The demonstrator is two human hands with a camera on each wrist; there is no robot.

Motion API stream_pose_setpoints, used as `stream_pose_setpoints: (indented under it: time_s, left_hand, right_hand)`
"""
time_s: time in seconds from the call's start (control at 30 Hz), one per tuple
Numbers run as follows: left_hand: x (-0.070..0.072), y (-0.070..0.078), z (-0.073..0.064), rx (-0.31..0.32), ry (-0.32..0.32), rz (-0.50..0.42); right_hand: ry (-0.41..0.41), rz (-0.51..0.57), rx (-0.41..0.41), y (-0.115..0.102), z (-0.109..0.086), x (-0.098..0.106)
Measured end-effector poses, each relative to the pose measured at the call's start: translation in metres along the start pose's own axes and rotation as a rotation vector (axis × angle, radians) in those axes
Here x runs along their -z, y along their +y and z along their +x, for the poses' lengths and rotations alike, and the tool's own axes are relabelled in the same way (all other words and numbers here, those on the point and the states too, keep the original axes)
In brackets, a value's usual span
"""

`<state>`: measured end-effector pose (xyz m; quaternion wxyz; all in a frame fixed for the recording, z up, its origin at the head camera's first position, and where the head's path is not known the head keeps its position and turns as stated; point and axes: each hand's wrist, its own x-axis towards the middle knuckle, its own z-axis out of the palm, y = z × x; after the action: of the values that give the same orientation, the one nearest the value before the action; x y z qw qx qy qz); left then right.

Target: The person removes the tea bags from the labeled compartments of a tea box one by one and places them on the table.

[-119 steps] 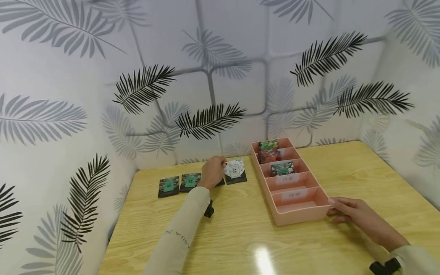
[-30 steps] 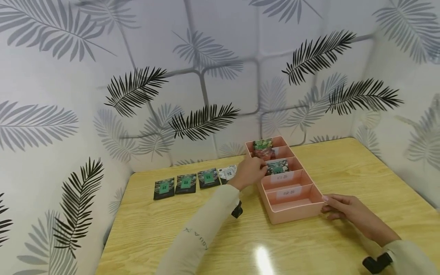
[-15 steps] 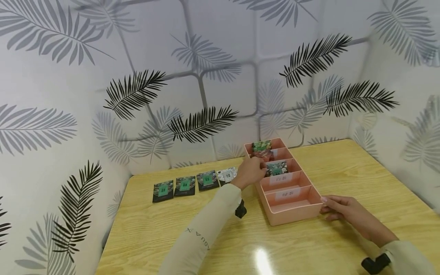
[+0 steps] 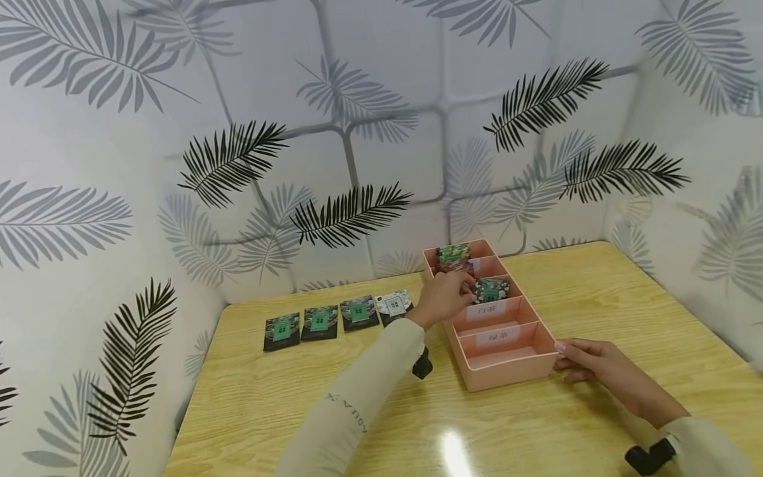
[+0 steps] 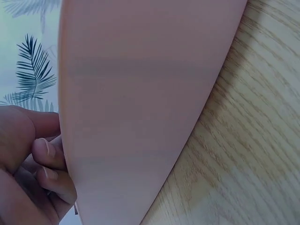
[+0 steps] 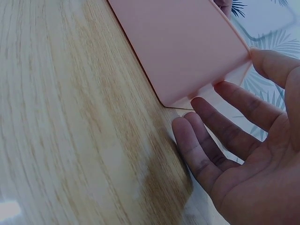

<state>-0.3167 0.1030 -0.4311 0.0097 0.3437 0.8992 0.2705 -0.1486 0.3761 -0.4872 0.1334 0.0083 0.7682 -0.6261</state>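
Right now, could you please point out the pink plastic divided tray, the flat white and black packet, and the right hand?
Pink plastic divided tray (image 4: 512, 375): head view, front outer wall.
Flat white and black packet (image 4: 395, 305): head view, white label.
Right hand (image 4: 609, 369): head view, back of the hand.

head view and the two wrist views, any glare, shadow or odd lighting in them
Head view: a white glare streak on the wood-grain table at the bottom edge; small print on the packets is unreadable. Left wrist view: two faint darker bands cross the pink divided tray. Right wrist view: glare in the lower left corner, soft shadow below the right hand.
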Motion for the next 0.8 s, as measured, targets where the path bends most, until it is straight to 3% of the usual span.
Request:
stream_pose_setpoints:
  time_s: [0.23, 0.5, 0.8]
  left_hand:
    - [-0.002, 0.005, 0.002, -0.048, 0.058, 0.051]
    - [-0.01, 0.01, 0.003, -0.084, 0.062, 0.083]
    - [-0.012, 0.012, 0.006, -0.131, 0.12, 0.184]
  right_hand:
    - [0.004, -0.001, 0.002, 0.001, -0.001, 0.002]
    - [0.001, 0.007, 0.001, 0.003, 0.001, 0.001]
    - [0.011, 0.011, 0.002, 0.004, -0.001, 0.002]
